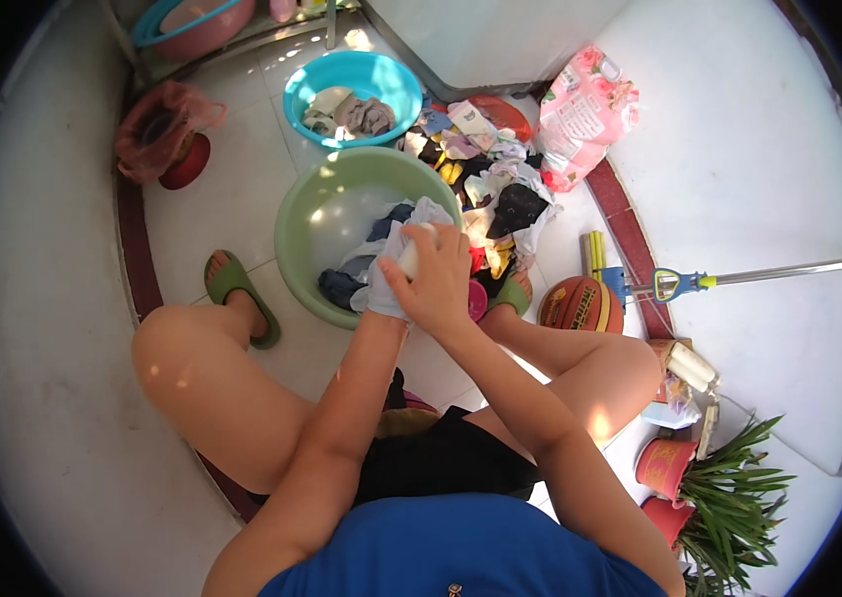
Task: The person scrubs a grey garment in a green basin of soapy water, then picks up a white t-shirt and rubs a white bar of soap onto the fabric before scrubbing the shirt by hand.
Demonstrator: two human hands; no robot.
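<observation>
White wet cloth (387,293) covers my left hand (385,325) down to the wrist, so its fingers are hidden. My right hand (439,280) grips a white bar (410,260) that looks like soap, held against the cloth. Both hands are over the near right side of a large green basin (288,246). Inside it, dark blue and pale wet clothes (342,286) lie in cloudy water (339,216). A magenta container (476,300) stands beside the basin, partly behind my right hand.
A turquoise basin (294,112) holding clothes stands beyond. Mixed laundry (518,209) is heaped at right, near a pink flowered bag (581,119), a basketball (581,304) and a mop (678,283). Potted plants (734,470) stand lower right. A red plastic bag (160,134) is at left.
</observation>
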